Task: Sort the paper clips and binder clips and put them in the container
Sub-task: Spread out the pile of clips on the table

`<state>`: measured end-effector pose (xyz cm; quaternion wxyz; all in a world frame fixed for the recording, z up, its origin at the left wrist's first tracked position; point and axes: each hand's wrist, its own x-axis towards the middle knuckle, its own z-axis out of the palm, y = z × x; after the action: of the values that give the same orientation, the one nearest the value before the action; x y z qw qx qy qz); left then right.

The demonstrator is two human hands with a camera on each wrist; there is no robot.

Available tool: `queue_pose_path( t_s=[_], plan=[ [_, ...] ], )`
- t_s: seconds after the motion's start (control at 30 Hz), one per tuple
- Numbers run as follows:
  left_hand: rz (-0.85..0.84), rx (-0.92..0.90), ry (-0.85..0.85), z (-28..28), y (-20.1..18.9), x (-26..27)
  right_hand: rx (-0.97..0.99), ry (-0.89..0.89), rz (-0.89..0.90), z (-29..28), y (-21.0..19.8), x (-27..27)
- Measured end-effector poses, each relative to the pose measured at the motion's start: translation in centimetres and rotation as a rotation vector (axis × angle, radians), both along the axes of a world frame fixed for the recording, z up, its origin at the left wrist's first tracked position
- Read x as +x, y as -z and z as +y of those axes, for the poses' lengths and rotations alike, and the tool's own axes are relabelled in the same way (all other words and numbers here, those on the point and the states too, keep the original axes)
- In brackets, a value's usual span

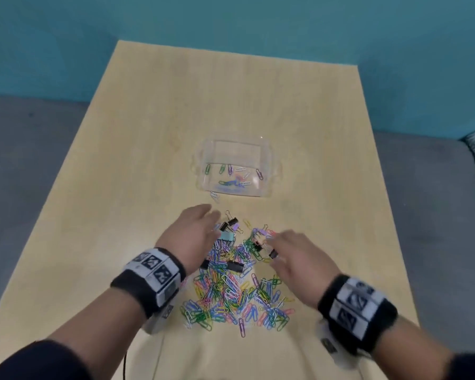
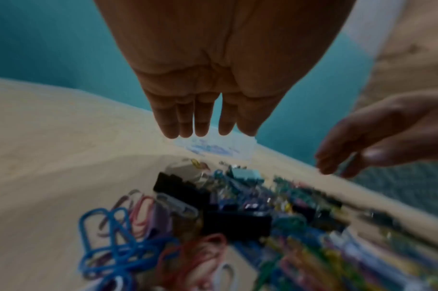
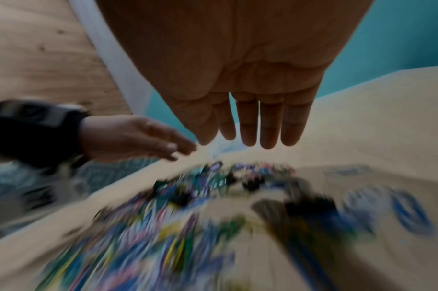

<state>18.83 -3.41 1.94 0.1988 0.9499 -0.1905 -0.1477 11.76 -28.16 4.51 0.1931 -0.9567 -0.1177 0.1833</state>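
Under my straight fingers (image 1: 213, 215) lies a loose heap of colored paper clips (image 1: 231, 294), with black, teal and lilac binder clips (image 1: 232, 222) mixed in at its far end. Beyond my fingertips stands the clear container (image 1: 269, 171), upright, a few paper clips inside; one white clip (image 1: 214, 196) lies just outside it.

A pale wooden table (image 1: 148, 133) stands against a teal wall (image 1: 231, 17)

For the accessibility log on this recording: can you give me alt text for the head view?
Both hands, left hand and right hand, hover open over a pile of coloured paper clips mixed with binder clips on a light wooden table. Beyond the pile sits a clear plastic container holding a few paper clips.
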Motion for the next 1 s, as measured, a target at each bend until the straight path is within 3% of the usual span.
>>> queue_pose_path(
  t_s=[0.07,0.2,0.4,0.5,0.67,0.73,0.87,0.93,1.0],
  plan=[
    [-0.039,0.09,0.138,-0.8,1.5,1.0,-0.03,-0.055,-0.004,0.0,1.0,-3.3],
    [-0.137,0.205,0.214,-1.6,3.4,3.3,-0.081,-0.112,-0.038,0.2,2.2,-7.2],
    [-0.329,0.59,0.485,1.7,4.0,3.2,-0.108,-0.009,-0.07,-1.3,2.6,-8.8],
    [-0.258,0.628,0.428,4.6,4.1,2.2,-0.133,0.068,-0.059,-2.7,3.1,-8.6],
    [-0.169,0.609,0.17,10.0,3.6,-1.5,-0.116,0.11,-0.02,-4.3,3.5,-6.8],
    [-0.162,0.551,0.09,11.2,3.6,-3.7,-0.128,0.073,0.014,-4.9,3.9,-6.7],
    [-0.082,0.371,-0.242,11.0,2.3,-9.9,-0.236,0.045,0.015,-5.5,5.1,-8.4],
    [-0.107,0.327,-0.189,10.6,1.8,-12.8,-0.239,0.042,0.036,-5.0,5.4,-10.0],
    [-0.139,0.325,0.026,9.7,1.9,-15.5,-0.223,0.06,0.043,-3.8,5.2,-11.7]
  ],
)
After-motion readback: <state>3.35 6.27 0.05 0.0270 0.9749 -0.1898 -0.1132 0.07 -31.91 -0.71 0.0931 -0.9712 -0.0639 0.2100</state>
